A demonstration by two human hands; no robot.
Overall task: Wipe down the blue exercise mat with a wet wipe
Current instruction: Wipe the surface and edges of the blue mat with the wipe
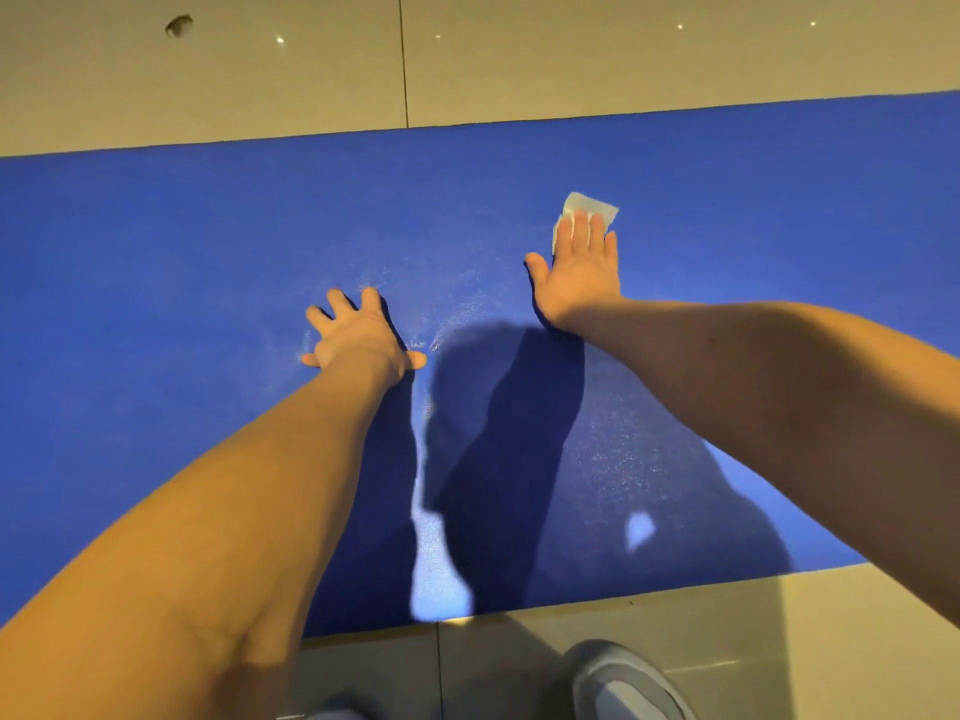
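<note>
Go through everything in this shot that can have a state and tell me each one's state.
blue exercise mat: unrolled flat on the tiled floor, wet sheen in the middle.
right hand: open, fingers straight, pressing the wet wipe.
wet wipe: spread flat on the mat, partly under the fingers.
left hand: open, fingers spread, resting on the mat.

mat [208,241]: both ends off-frame | wet wipe [589,206]: part under right hand [582,272] | shoe [623,683]: cut at bottom
</note>
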